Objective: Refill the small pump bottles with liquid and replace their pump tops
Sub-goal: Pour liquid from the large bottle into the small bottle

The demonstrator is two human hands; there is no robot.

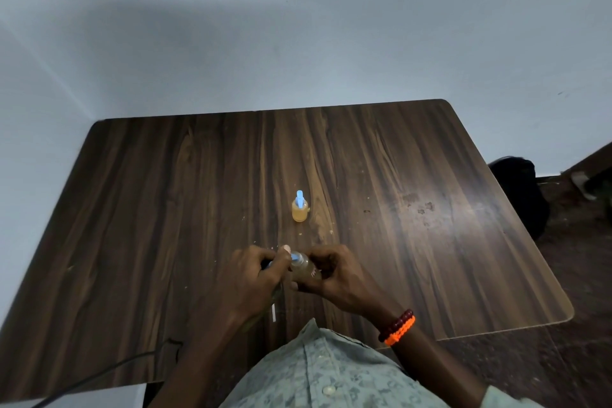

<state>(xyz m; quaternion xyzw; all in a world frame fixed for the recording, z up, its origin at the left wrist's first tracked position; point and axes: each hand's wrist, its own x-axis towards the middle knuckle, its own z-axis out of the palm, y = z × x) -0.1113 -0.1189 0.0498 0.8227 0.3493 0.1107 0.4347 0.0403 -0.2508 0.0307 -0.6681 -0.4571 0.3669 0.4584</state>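
A small clear pump bottle (306, 267) with pale amber liquid is held just above the wooden table (165, 192), near its front edge. My right hand (334, 272) grips the bottle's body. My left hand (255, 272) pinches its blue pump top (294, 257) at the neck; a thin tube shows below this hand. A second small bottle (300, 209), filled with amber liquid and fitted with a blue pump top, stands upright farther back at the table's middle.
A dark cable (99, 374) runs off the table's front left. A black bag (520, 195) sits on the floor beyond the right edge. Small crumbs and stains dot the tabletop. A grey wall stands behind.
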